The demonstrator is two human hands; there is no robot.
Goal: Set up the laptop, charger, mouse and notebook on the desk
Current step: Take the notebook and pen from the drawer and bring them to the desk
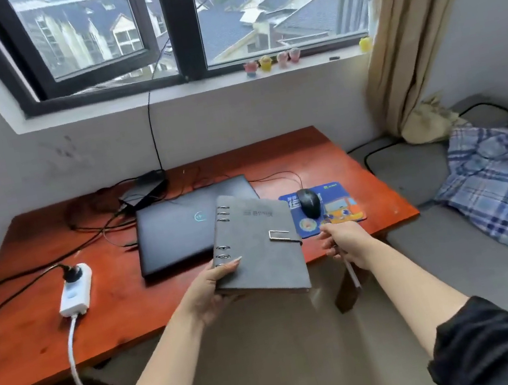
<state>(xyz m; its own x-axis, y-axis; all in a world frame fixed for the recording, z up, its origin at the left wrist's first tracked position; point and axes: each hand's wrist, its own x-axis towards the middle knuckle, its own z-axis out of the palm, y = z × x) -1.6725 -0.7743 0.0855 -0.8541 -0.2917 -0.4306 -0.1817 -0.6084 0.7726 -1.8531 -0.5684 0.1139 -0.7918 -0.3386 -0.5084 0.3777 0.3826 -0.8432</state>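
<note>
**Now: notebook in hand above tabletop edge**

Left grip (209, 287) closed on grey notebook (257, 249) at ringed spine corner, over the tabletop (27, 331). Stiff, moderately light, matte; far edge unsupported. Right grip (345, 244) closed around pen (352, 273). Beyond: closed laptop (175, 232), mouse (309, 202).

A closed black laptop with a teal round logo (182, 231) lies flat at the centre of the red-brown wooden desk (27, 334); a grey ring-bound notebook with a metal clasp (259, 245) is held shut and tilted over the laptop's lower right corner, centre frame; a black charger brick (143, 190) sits just behind the laptop, its cables trailing left; a black corded mouse (309, 203) rests on a blue printed pad (342, 207), right of centre.
</note>
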